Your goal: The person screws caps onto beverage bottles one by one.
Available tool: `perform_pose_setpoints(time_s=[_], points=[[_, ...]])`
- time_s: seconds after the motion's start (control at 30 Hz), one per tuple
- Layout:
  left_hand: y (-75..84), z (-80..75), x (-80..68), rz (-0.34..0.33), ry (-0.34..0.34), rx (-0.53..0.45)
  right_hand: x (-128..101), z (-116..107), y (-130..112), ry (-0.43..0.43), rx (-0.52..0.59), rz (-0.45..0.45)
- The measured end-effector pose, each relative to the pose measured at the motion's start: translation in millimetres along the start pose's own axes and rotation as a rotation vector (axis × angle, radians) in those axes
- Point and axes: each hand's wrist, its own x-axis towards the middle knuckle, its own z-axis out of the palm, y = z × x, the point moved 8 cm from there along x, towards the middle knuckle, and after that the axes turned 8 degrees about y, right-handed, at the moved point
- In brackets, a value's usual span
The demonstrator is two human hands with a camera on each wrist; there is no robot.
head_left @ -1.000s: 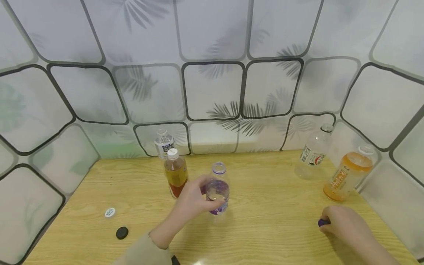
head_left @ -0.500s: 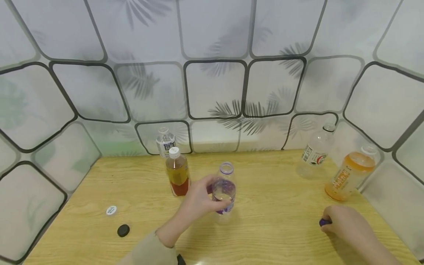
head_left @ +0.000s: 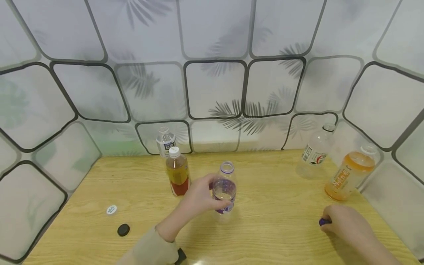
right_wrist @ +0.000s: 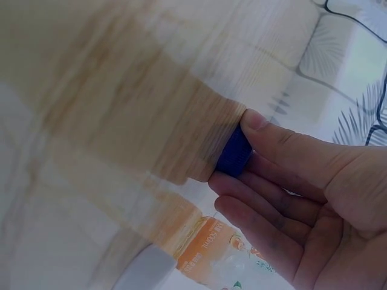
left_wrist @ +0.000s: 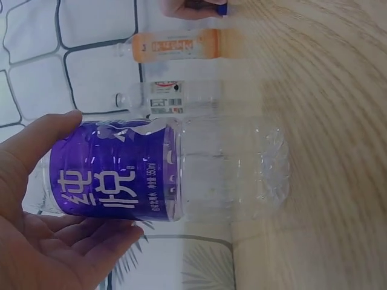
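Head view puts the purple bottle (head_left: 225,191) upright near the middle of the worktop (head_left: 265,221), its neck open and uncapped, with your left hand (head_left: 198,197) wrapped round its label; the left wrist view confirms the grip, your thumb on one side of the purple label and your fingers (left_wrist: 91,238) curled under the other. Your right hand (head_left: 344,224) rests on the worktop well off to the right, pinching the purple cap (head_left: 324,222) between thumb and fingers, as the right wrist view shows with the cap (right_wrist: 234,152) just at the wood. By the look of it you are between uncapping and recapping: bottle steadied, cap in hand and apart from the neck. If the cap goes back on, the next move calls for carrying it across to the neck, setting it level on the thread and turning while your left hand keeps the bottle from twisting; the bottle looks thin-walled, so squeeze lightly. Just left of the bottle stands a tea bottle (head_left: 177,172) with a white cap, a clear bottle (head_left: 164,141) behind it. On the far right stand another clear bottle (head_left: 314,154) and an orange bottle (head_left: 347,173). Two loose caps, white (head_left: 111,209) and black (head_left: 123,230), lie at the left.
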Motion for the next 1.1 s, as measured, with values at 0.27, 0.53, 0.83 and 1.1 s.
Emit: perform_pose_setpoints(time_s=[0.27,0.53,0.83,1.1], points=[[-5.5,5.6,4.0,-0.008,0.003,0.022,1.0,2.1,2.2,-0.017,0.005,-0.003],[-5.5,8.6,6.8,0.005,-0.027,0.063,2.0,2.9,2.6,-0.029,0.008,-0.001],[-5.1,10.6,8.6,0.006,-0.088,0.055,3.4,2.5,1.8,-0.019,0.003,-0.007],[-11.6,15.9,7.8,0.042,-0.042,0.065,5.5,2.1,-0.6,-0.033,-0.003,-0.007]])
